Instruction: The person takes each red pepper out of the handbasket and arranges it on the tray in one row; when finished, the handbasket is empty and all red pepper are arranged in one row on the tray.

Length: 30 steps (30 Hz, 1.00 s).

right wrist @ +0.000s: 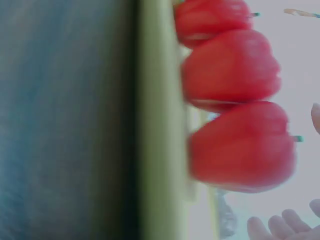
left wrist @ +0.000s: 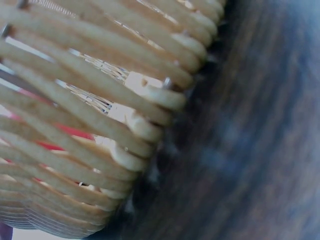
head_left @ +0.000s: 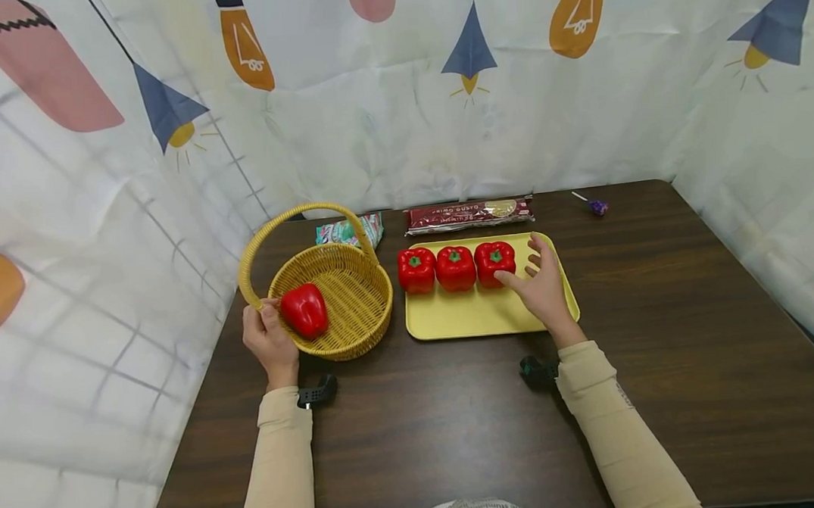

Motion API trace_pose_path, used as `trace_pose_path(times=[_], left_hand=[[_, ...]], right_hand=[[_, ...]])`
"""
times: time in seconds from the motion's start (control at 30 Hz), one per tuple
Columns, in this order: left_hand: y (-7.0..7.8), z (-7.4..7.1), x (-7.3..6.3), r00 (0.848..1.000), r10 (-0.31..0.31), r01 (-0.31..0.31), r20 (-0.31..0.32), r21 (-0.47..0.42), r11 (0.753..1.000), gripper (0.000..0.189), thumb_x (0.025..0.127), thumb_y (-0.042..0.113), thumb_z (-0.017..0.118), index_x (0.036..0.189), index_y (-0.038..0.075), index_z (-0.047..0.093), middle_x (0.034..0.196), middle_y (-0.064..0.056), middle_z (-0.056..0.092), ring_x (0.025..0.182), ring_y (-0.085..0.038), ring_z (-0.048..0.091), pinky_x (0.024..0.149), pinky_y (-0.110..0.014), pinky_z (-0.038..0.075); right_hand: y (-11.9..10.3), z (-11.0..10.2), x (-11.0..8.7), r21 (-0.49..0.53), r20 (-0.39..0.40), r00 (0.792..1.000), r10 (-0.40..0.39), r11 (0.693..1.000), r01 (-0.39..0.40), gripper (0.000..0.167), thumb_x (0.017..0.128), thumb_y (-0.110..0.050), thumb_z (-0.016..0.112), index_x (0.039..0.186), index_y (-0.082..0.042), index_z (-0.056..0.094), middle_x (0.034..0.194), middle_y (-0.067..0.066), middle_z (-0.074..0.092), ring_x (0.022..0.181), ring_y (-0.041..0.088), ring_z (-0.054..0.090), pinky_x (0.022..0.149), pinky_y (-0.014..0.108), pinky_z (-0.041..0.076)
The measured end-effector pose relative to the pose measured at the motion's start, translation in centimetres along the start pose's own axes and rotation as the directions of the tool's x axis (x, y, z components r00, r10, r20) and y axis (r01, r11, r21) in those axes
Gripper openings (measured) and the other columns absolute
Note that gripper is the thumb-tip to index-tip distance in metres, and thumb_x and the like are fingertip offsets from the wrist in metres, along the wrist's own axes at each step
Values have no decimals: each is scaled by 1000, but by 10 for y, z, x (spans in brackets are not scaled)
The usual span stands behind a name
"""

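Observation:
At the left, my left hand (head_left: pixel 269 337) grips the yellow wicker basket (head_left: pixel 358 309) where its tall handle (head_left: pixel 257 249) meets the rim. One red bell pepper (head_left: pixel 305 311) lies on its side inside. The left wrist view is filled by the basket's woven wall (left wrist: pixel 90 100), with red showing through the gaps. Three more red bell peppers stand in a row on a yellow tray (head_left: pixel 478 319). Beside the rightmost bell pepper (head_left: pixel 494 264), my right hand (head_left: pixel 543 290) is spread, thumb close to it. Whether the thumb touches it, I cannot tell.
Behind the tray lies a long dark-red snack packet (head_left: pixel 470 215). A smaller green packet (head_left: pixel 351 230) sits behind the basket. To the far right is a purple lollipop (head_left: pixel 597 208). A printed curtain (head_left: pixel 387 118) borders the back and sides of the dark wooden table (head_left: pixel 421 420).

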<state>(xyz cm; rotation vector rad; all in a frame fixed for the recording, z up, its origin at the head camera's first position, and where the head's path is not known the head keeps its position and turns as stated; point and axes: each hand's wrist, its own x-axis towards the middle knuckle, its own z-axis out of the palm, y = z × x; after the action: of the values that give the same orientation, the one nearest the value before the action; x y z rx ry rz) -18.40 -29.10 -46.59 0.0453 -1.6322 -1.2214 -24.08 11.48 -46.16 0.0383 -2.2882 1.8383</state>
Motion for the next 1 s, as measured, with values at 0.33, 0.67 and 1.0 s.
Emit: trace_pose_path(times=[0.33,0.67,1.0], left_hand=[[2,-1,2,1000,2,-2,11,21,1000,64,98,41,54,91,-22,60,85,-41,48,79,2,44,73,-19,30],[-7,-1,3,999,33,-32,-3,52,998,73,96,52,53,89,-20,61,82,-26,53,80,2,45,73,-19,31],[-46,-6,2,999,43,-42,-3,91,995,77,92,62,51,87,-13,64,81,-15,56,80,-4,46,75,-23,33]], right_hand=[[-38,17,-16,-93,-83,961,-263,962,255,57,87,-14,72,138,-5,48,141,16,42,130,30,40,108,53,34],[-58,95,-30,-64,206,881,-427,892,447,50,85,-9,71,132,-4,55,137,13,49,127,22,47,103,45,40],[-57,167,-54,0,448,789,-420,883,470,45,88,-11,68,131,-7,56,134,5,51,123,15,49,103,37,43]])
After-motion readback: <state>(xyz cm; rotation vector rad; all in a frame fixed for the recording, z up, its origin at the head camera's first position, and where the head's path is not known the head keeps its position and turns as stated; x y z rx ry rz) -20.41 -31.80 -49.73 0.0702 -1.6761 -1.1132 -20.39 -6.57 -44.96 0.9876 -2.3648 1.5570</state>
